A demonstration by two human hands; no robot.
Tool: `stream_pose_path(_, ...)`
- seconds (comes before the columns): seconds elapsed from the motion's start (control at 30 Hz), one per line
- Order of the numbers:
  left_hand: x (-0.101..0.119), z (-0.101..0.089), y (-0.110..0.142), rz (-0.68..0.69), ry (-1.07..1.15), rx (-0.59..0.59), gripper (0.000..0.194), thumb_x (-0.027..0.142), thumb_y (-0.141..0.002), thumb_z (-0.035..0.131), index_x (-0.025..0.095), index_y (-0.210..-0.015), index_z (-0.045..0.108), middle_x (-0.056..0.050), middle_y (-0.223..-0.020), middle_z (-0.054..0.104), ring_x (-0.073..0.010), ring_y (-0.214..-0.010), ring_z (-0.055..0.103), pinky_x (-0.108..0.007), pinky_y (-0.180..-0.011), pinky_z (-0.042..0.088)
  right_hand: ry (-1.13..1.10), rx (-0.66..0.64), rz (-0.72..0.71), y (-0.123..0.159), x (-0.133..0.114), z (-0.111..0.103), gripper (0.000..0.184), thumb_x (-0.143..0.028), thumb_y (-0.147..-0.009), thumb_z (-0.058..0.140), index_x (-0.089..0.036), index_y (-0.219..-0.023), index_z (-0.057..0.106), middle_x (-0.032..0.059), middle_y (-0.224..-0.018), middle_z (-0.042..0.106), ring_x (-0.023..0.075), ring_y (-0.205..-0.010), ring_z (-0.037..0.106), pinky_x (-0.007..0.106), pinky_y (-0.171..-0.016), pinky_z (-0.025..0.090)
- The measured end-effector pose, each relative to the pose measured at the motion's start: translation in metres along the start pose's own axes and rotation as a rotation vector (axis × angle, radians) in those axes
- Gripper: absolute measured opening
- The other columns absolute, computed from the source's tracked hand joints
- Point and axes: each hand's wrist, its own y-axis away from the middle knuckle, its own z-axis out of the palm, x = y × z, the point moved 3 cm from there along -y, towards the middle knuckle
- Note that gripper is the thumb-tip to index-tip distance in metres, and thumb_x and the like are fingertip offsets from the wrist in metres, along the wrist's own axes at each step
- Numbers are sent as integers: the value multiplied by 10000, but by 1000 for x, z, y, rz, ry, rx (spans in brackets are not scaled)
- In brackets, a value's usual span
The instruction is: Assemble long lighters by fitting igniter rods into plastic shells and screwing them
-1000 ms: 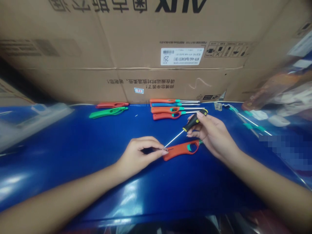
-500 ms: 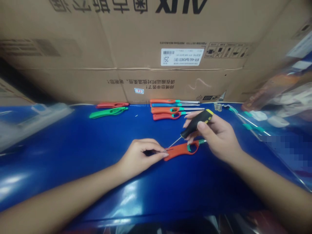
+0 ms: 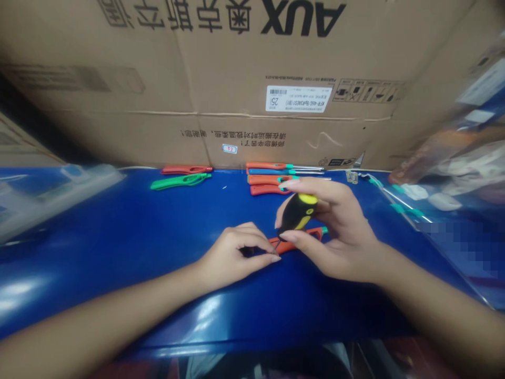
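An orange long-nosed lighter [image 3: 294, 243] lies on the blue table [image 3: 130, 247] in front of me. My left hand [image 3: 236, 255] pinches its near end, thumb and forefinger pressed together on it. My right hand [image 3: 335, 231] is wrapped round a black and yellow screwdriver [image 3: 295, 213], held nearly upright, its tip down on the lighter beside my left fingertips. Most of the lighter's body is hidden behind my right hand.
Several more lighters [image 3: 276, 179], orange and blue, lie in a row at the back. A red handle shell [image 3: 185, 169] and a green one [image 3: 179, 182] lie to the left. A big cardboard box [image 3: 252, 79] walls off the far edge. Metal rods with teal ends [image 3: 398, 202] lie right.
My right hand swung the screwdriver from a low slant to nearly upright and brought it closer over the lighter. My left hand kept its pinch. The camera shifted slightly.
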Motion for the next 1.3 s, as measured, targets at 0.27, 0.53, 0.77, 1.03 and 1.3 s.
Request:
stream_pose_path(0.27, -2, 3, 2, 30, -130, -111, 489, 314, -867, 758, 226, -1323, 606, -93, -1295, 677, -249, -1226, 595, -431, -1072, 476, -59, 208, 216, 8, 20, -12, 562, -277, -860, 741, -361, -1369, 517, 48, -1343, 633, 229, -952, 730, 333, -708, 643)
stream_pose_path(0.53, -8, 5, 4, -2, -211, -165, 501, 227, -884, 691, 203, -1365, 553, -115, -1328, 648, -267, -1248, 584, -477, -1077, 483, -83, 253, 229, 15, 27, -3, 578, -291, -843, 761, -365, -1362, 519, 43, -1344, 631, 251, -1022, 721, 363, -751, 650)
stream_pose_path(0.77, -6, 5, 2, 13, -229, -181, 440, 187, -899, 650, 197, -1332, 578, -114, -1299, 669, -269, -1232, 600, -486, -1065, 496, -78, 210, 154, 19, 30, -1, 632, -258, -816, 785, -373, -1372, 506, 53, -1331, 643, 312, -1234, 633, 448, -861, 646)
stream_pose_path(1.03, -7, 5, 3, 9, -229, -188, 426, 205, -913, 648, 206, -1333, 580, -113, -1304, 668, -272, -1240, 595, -492, -1073, 489, -74, 212, 195, 21, 32, 1, 627, -275, -815, 784, -362, -1372, 509, 58, -1330, 643, 307, -1245, 625, 446, -864, 643)
stream_pose_path(1.3, -6, 5, 2, 21, -203, -183, 423, 191, -911, 646, 212, -1329, 582, -103, -1282, 669, -262, -1212, 608, -454, -1048, 503, -64, 176, 157, 18, 29, 1, 594, -274, -844, 753, -352, -1377, 501, 62, -1350, 625, 299, -1198, 654, 437, -849, 650)
